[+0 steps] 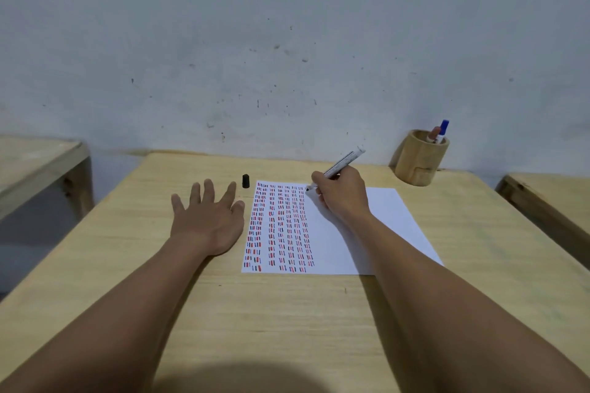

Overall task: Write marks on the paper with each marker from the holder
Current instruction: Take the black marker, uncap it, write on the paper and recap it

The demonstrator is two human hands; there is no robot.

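In wooden holder (419, 158): blue-capped marker (443, 130), apparently red marker (433, 135).

Two bare forearms enter from the near edge of the table, no sleeves in view anywhere along them. Left hand (207, 220): no ring, no watch, no wristband, no glove; five fingers visible, nails short as far as can be told at this size. Right hand (343, 195): likewise bare, nothing on the wrist, knuckles and back of the hand showing, fingertips mostly hidden. Both forearms slim, smooth, without visible marks or tattoos. No clothing of the person shows; upper arms lie outside the view. A soft rounded shadow falls at the near edge between the arms.
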